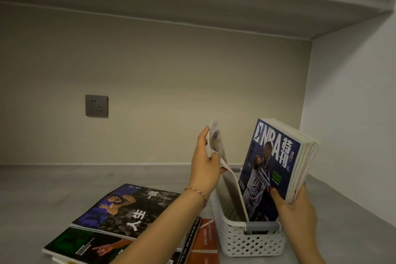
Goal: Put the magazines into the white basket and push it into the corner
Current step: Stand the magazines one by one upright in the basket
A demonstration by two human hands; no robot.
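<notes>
Magazines (120,218) lie stacked left of the white basket (252,240); left hand (206,165) pinches one upright magazine (216,143), right hand (293,206) grips an upright bundle (276,163) inside it.

Both forearms reach forward; the left hand (205,167) pinches with curled fingers, and the right hand (296,208) grips from below.

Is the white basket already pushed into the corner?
No, the white basket sits at the near edge of the surface, well short of the corner, while both hands hold magazines in it.
</notes>
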